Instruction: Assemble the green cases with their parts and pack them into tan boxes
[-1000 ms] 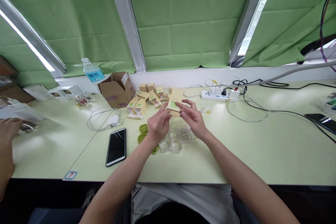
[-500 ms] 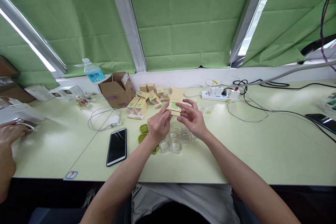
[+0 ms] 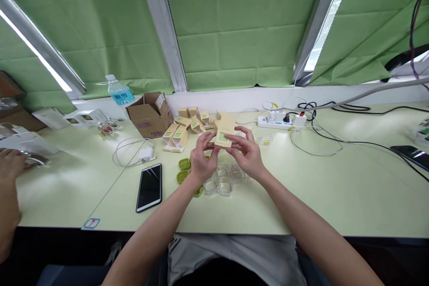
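Note:
Between my two hands is a small tan paper box (image 3: 226,128) with a green-filled window near its lower end. My left hand (image 3: 203,159) pinches its lower left corner, thumb below. My right hand (image 3: 248,153) grips the right side, with fingers over the front. Under my hands lie several clear plastic containers (image 3: 225,186) on the table. Left of them sit several olive-green containers or lids (image 3: 182,176), partly hidden by my left hand. Farther back is a group of similar tan boxes (image 3: 179,136), some with end flaps sticking out.
A smartphone (image 3: 149,187) lies to the left, with a white charger (image 3: 145,154) behind it. At the back stand an open cardboard box (image 3: 150,116) and a power strip (image 3: 275,121) with cables. A co-worker's hand (image 3: 11,165) is at far left.
The tan box's lower flap, sticking out before, now appears folded in. My left fingers have shifted up along the box's edge. At far left the co-worker's hand has moved slightly.

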